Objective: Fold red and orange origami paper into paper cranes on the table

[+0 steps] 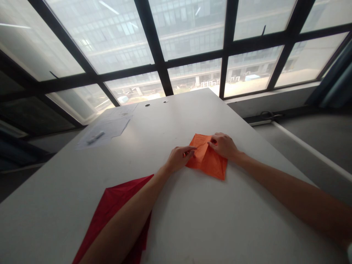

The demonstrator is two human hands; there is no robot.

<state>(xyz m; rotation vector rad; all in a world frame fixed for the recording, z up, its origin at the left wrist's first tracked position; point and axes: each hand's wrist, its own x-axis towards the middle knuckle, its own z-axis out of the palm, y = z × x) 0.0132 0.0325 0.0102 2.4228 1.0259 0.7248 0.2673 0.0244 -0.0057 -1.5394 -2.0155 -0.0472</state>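
A creased orange sheet, looking like paper, lies on the white table with a raised fold down its middle. My left hand touches its left part, thumb and fingers slightly apart. At the upper right of the sheet, my right hand pinches the orange material between thumb and curled fingers. Under my left forearm lies a larger red sheet, also creased and partly hidden by the arm.
White papers with a small greyish object on them lie at the table's far left. Two round holes are near the far edge. Large dark-framed windows stand behind the table. A pale bar runs along the right.
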